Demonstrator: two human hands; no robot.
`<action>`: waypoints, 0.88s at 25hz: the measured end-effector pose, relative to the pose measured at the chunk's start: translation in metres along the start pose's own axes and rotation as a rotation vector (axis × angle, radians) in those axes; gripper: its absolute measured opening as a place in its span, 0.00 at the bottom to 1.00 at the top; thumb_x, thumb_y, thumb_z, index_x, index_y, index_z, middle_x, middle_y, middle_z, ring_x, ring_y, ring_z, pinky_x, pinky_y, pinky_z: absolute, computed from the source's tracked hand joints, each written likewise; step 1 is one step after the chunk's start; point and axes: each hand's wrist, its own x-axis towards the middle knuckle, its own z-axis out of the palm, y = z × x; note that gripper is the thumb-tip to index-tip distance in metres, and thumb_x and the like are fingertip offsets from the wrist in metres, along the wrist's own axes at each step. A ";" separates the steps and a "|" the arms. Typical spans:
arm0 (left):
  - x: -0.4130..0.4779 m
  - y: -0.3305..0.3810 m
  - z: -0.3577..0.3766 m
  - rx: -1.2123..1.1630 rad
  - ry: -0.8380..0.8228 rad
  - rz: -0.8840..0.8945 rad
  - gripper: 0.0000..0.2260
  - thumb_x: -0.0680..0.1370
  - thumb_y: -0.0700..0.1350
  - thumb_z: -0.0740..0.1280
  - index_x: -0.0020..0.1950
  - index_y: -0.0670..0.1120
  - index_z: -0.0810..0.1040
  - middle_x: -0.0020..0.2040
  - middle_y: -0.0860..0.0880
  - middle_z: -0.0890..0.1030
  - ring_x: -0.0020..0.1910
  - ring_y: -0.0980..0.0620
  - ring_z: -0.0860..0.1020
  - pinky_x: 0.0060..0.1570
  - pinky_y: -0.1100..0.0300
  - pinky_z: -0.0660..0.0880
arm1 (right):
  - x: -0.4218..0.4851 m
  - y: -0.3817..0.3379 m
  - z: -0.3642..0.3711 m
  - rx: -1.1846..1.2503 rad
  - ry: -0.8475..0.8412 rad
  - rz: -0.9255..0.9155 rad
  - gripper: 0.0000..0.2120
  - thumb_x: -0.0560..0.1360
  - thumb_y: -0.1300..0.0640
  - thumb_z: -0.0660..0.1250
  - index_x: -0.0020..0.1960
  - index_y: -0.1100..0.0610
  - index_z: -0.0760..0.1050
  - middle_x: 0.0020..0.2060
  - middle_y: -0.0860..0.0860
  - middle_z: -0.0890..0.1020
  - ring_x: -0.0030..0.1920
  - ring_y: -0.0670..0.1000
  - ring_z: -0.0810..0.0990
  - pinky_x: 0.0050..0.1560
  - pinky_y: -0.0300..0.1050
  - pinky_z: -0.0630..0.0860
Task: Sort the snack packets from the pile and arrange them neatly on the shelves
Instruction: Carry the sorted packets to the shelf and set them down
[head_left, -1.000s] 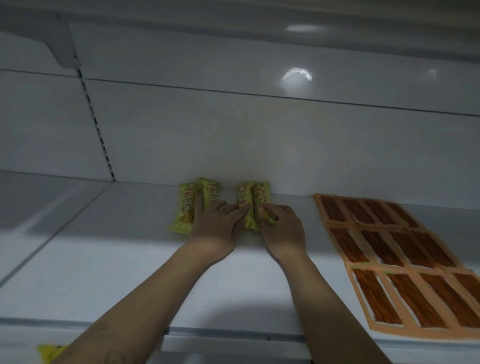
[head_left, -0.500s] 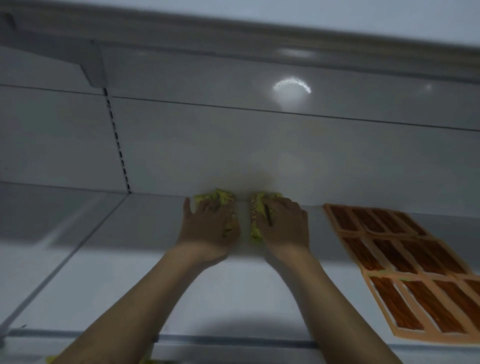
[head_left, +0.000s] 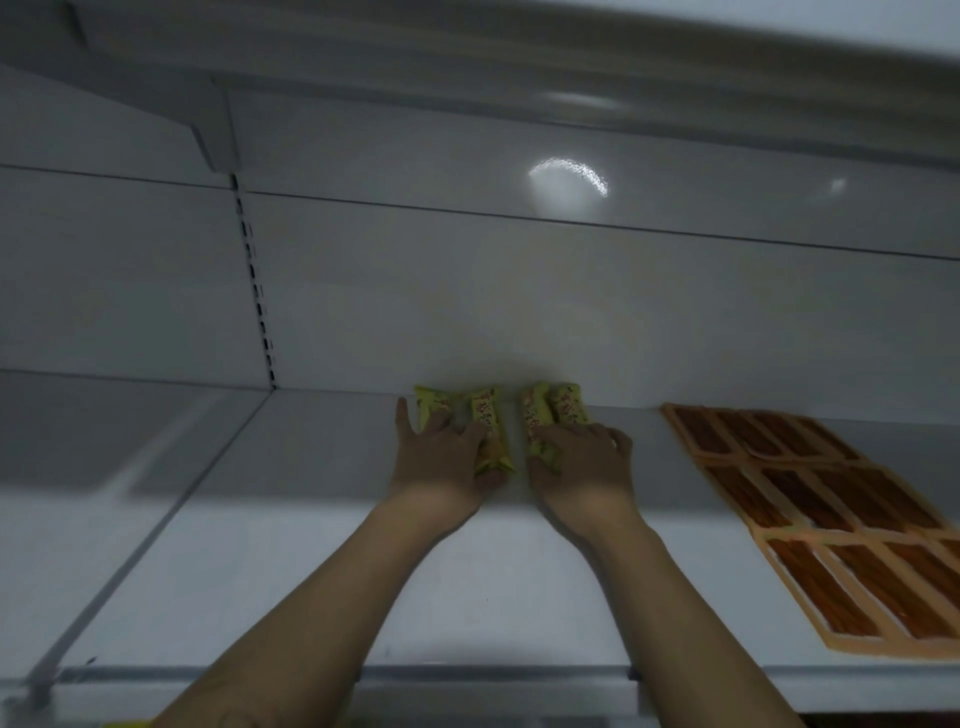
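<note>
Head view: both arms reach onto a white shelf (head_left: 260, 519). The left grip (head_left: 447, 457) lies palm down on two yellow packets (head_left: 485, 415). Its fingers are stretched and press on them, so it is released and not closed around anything. The far ends of this pair stick out beyond its fingertips. The right grip (head_left: 582, 467) lies just beside the left one, on a second pair (head_left: 550, 410) of the same packets. Its fingers are bent over the near ends, and I cannot tell if they pinch the wrap or only press on it. Both pairs point away from the grips, with their far ends at or very near the back wall (head_left: 519, 312). There is a narrow gap between the pairs. Well to the right of the right grip, orange packets (head_left: 810, 493) lie flat in tidy rows.

I judge the yellow packets to be light and soft: small puffy wraps with crimped ends, and the film is probably a little slippery. They should slide easily on the shelf under flat fingers. To lift one, it is better to take it at the middle, from both long sides. Hard squeezing may crush the snack inside. The step in hand seems to be lining up the two pairs.
</note>
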 end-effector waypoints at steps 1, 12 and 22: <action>0.000 0.002 0.001 0.001 0.007 0.006 0.22 0.78 0.66 0.57 0.67 0.55 0.71 0.66 0.52 0.76 0.75 0.51 0.60 0.72 0.35 0.38 | -0.001 0.001 0.000 0.038 0.020 0.014 0.20 0.75 0.43 0.60 0.65 0.45 0.76 0.63 0.45 0.77 0.65 0.51 0.70 0.67 0.47 0.50; -0.007 0.007 0.009 0.093 0.203 0.018 0.25 0.76 0.61 0.59 0.69 0.51 0.74 0.62 0.50 0.79 0.69 0.43 0.71 0.69 0.31 0.41 | 0.000 0.010 -0.013 -0.012 -0.109 0.027 0.24 0.70 0.40 0.58 0.64 0.44 0.73 0.55 0.45 0.78 0.60 0.54 0.71 0.58 0.49 0.57; 0.025 0.039 -0.039 -0.087 0.190 0.169 0.29 0.78 0.56 0.62 0.78 0.53 0.60 0.75 0.49 0.67 0.74 0.46 0.65 0.74 0.43 0.55 | 0.042 0.036 -0.110 0.406 0.192 -0.253 0.12 0.75 0.67 0.64 0.42 0.55 0.83 0.34 0.45 0.79 0.36 0.41 0.74 0.38 0.28 0.65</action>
